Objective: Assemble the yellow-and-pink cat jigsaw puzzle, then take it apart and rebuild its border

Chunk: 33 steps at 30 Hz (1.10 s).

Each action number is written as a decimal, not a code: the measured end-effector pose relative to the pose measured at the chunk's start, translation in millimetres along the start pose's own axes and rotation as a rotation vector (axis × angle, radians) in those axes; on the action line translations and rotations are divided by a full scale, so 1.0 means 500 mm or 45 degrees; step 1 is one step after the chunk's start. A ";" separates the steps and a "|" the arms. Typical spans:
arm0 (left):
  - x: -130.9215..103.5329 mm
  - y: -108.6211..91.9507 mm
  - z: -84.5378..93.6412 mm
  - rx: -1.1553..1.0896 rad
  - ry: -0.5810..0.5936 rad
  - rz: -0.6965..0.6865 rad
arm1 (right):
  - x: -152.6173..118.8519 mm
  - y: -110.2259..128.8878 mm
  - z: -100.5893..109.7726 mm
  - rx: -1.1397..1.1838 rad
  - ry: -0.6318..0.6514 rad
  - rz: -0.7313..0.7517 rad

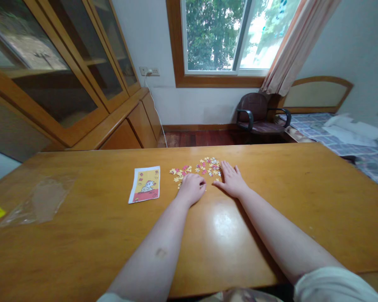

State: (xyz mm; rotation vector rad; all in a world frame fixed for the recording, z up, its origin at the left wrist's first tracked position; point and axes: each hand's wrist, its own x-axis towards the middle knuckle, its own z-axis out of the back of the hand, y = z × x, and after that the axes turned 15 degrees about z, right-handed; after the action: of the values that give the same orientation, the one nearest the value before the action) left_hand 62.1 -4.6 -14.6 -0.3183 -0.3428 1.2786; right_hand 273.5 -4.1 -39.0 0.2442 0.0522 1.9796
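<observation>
Home, apparently a bedroom-study: bed (318, 94) with checked bedding (359, 155) at 2 o'clock, curtained sliding window (214, 37) between 12 and 1, glass-doored wooden cabinet (85, 50) at 10.

Yellow, pink, white puzzle pieces (203, 171)

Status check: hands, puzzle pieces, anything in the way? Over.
Left hand curled, grip unclear; right hand open, palm down. Puzzle pieces scattered beside both hands. Picture sheet off left, not blocking.

A rectangular yellow-and-red paper sheet (145, 184) is lying on the brown wooden table (91, 251). Right of the sheet, knobbed yellow-and-pink jigsaw pieces (203, 171) are lying; left, a flat clear plastic wrapper (47, 199) is resting.
</observation>
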 end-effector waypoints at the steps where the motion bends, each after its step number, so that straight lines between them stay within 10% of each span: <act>1: 0.000 -0.001 0.001 0.015 0.005 0.005 | 0.005 0.000 0.001 0.008 0.023 0.022; 15: 0.001 0.001 0.004 0.067 -0.060 0.075 | 0.112 -0.008 -0.001 0.054 0.101 0.075; 22: 0.001 0.005 0.014 0.128 -0.298 0.495 | 0.134 0.036 -0.009 -0.018 0.146 0.584; 33: 0.007 0.015 -0.004 0.246 -0.098 0.601 | 0.140 0.053 -0.002 -0.023 0.145 0.696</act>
State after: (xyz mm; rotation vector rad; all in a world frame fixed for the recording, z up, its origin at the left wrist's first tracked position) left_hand 57.2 0.6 -19.4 -0.1898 -0.2117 1.7777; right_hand 222.0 48.9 -25.6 0.1411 0.0443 2.5365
